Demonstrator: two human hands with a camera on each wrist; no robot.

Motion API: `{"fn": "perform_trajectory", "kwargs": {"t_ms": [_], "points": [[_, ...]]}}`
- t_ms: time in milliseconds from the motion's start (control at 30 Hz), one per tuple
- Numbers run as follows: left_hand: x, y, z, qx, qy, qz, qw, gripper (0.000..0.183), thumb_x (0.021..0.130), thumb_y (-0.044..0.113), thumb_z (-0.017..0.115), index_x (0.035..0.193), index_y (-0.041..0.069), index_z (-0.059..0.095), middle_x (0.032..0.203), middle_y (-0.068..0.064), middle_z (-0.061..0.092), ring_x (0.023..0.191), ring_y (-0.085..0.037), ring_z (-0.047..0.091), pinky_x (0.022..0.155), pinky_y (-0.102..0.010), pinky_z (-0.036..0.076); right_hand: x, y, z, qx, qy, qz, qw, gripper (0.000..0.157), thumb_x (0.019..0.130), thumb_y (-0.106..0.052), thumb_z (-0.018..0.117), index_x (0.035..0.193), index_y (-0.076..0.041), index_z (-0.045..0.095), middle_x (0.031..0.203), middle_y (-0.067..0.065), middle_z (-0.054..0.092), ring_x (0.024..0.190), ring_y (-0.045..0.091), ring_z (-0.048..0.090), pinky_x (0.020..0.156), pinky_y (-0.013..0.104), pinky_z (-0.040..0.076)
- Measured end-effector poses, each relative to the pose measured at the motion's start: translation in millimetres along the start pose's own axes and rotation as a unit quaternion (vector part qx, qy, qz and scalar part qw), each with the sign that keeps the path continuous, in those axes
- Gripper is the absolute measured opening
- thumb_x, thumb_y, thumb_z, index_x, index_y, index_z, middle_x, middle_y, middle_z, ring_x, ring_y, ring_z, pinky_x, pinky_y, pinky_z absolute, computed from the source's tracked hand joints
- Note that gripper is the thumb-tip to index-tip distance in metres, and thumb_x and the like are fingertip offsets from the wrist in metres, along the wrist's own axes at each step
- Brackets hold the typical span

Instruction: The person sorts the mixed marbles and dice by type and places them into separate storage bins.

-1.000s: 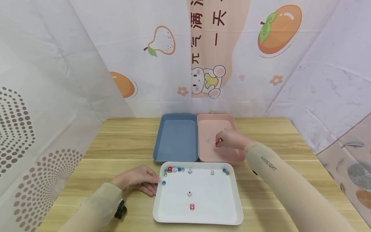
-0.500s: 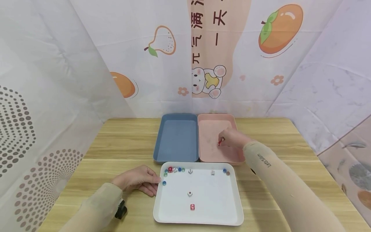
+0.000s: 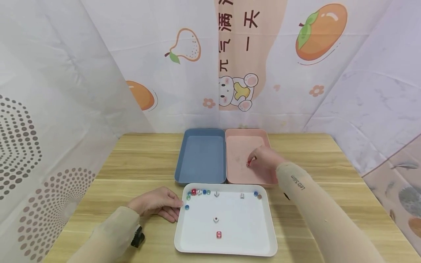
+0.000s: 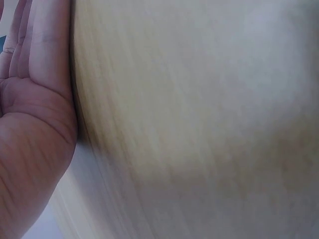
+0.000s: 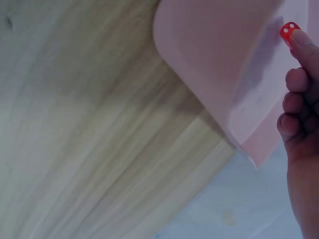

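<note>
My right hand (image 3: 265, 157) pinches a red die (image 3: 248, 164) between thumb and finger, low over the pink tray (image 3: 236, 175). In the right wrist view, white pips show on the red die (image 5: 289, 31), and the other fingers are curled. My left hand (image 3: 159, 204) rests on the table beside the white tray (image 3: 243, 230), its thumb tip at the left rim and its other fingers loosely extended outside. In the white tray lie a red die (image 3: 219, 235), a white die (image 3: 216, 219), another white die (image 3: 242, 196) and several glass beads, including a blue one (image 3: 187, 207).
A blue tray (image 3: 205, 160) stands left of the pink one, both behind the white tray. The wooden table (image 3: 141, 157) ends at a printed cloth backdrop (image 3: 190, 91). More dice and beads cluster in the white tray's back left corner.
My right hand has shifted slightly right within the pink tray, still pinching the red die. The left hand keeps its place at the white tray's rim.
</note>
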State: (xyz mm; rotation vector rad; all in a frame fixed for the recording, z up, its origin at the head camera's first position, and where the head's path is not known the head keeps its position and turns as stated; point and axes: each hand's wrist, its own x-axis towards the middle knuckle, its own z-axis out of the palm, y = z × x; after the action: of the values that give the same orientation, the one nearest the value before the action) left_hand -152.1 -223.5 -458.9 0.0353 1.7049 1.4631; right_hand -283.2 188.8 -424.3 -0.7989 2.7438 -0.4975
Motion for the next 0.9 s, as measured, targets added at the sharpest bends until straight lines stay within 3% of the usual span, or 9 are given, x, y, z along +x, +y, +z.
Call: {"fn": "perform_trajectory", "kwargs": {"t_ms": [267, 700, 900], "points": [[-1.3, 2.2, 0.8, 0.005, 0.000, -0.002, 1.0000, 0.034, 0.085, 0.025, 0.068, 0.099, -0.006, 0.066, 0.085, -0.023, 0.067, 0.074, -0.028, 0.068, 0.070, -0.045, 0.054, -0.1, 2.3, 4.0, -0.011, 0.029, -0.019, 0.999, 0.008, 0.079, -0.013, 0.074, 0.083, -0.019, 0.075, 0.084, -0.007, 0.068, 0.080, 0.014, 0.056, 0.076, 0.033, 0.048], [-1.0, 1.6, 1.9, 0.010, 0.011, 0.002, 0.9999, 0.036, 0.084, 0.027, 0.069, 0.098, -0.006, 0.066, 0.083, -0.022, 0.067, 0.073, -0.029, 0.068, 0.069, -0.045, 0.054, 0.5, 2.0, 6.8, 0.015, 0.019, -0.020, 1.000, 0.007, 0.078, -0.014, 0.075, 0.083, -0.017, 0.074, 0.081, -0.005, 0.066, 0.076, 0.015, 0.052, 0.072, 0.031, 0.045], [-0.5, 0.2, 1.2, 0.008, 0.007, 0.001, 0.9999, 0.037, 0.083, 0.028, 0.070, 0.098, -0.006, 0.066, 0.084, -0.023, 0.067, 0.074, -0.029, 0.068, 0.070, -0.045, 0.054, -3.1, 3.4, 5.4, 0.031, 0.017, -0.021, 0.999, 0.015, 0.079, -0.017, 0.074, 0.094, -0.016, 0.074, 0.089, -0.003, 0.068, 0.080, 0.015, 0.053, 0.076, 0.033, 0.046]]}}
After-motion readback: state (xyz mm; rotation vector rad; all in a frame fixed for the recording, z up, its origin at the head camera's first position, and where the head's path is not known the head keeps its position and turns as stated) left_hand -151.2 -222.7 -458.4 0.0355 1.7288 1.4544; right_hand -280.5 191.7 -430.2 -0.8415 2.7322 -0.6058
